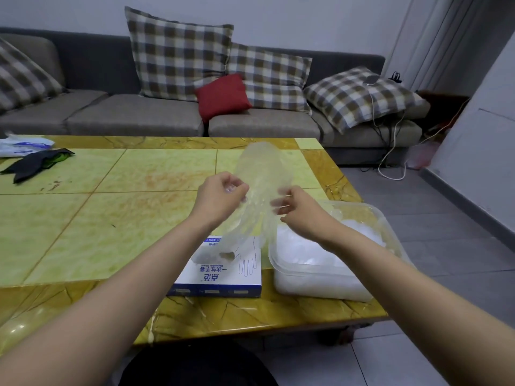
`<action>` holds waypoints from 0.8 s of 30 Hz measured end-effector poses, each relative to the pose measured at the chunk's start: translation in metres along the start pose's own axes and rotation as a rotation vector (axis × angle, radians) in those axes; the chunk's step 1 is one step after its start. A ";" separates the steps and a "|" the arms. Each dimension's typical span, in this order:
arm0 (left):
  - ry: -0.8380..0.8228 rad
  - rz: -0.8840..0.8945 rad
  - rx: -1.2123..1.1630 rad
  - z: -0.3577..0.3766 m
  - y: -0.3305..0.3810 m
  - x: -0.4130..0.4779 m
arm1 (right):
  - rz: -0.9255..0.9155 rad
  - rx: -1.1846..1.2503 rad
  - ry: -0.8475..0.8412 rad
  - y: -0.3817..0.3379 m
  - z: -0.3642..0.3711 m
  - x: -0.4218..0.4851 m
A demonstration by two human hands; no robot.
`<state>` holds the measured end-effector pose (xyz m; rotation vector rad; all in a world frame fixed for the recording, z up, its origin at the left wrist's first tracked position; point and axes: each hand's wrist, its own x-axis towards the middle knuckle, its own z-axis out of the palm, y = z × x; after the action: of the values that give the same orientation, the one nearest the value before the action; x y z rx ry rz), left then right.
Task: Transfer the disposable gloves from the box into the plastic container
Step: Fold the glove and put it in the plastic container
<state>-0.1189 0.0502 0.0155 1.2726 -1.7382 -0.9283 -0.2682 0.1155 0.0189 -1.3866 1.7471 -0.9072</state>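
A clear disposable glove (260,174) is stretched in the air above the table, blurred, its lower end trailing down towards the opening of the glove box (223,277). My left hand (220,197) pinches its left edge and my right hand (301,211) pinches its right edge. The blue and white box lies flat near the table's front edge. Right beside it stands a clear plastic container (390,235), holding a heap of white crumpled gloves (303,252).
The yellow-green tiled table (111,213) carries a black cloth (36,162) and a white plastic bag (22,144) at its far left. A grey sofa (139,115) with checked cushions stands behind. Cables (390,151) trail on the floor at the right.
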 end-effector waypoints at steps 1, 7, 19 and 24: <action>0.002 -0.001 -0.016 0.001 0.002 0.000 | 0.004 -0.019 -0.045 0.002 0.000 -0.002; -0.057 0.009 -0.047 0.009 0.006 -0.003 | -0.068 -0.021 0.248 0.005 -0.010 0.006; -0.085 0.002 0.241 0.020 0.018 0.009 | -0.159 -0.311 0.422 0.015 -0.072 0.004; -0.214 0.288 0.362 0.029 0.058 0.016 | -0.312 -0.484 0.315 0.012 -0.081 -0.003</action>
<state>-0.1709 0.0518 0.0569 1.1281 -2.2662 -0.6173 -0.3430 0.1283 0.0491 -1.9558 2.1211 -0.9422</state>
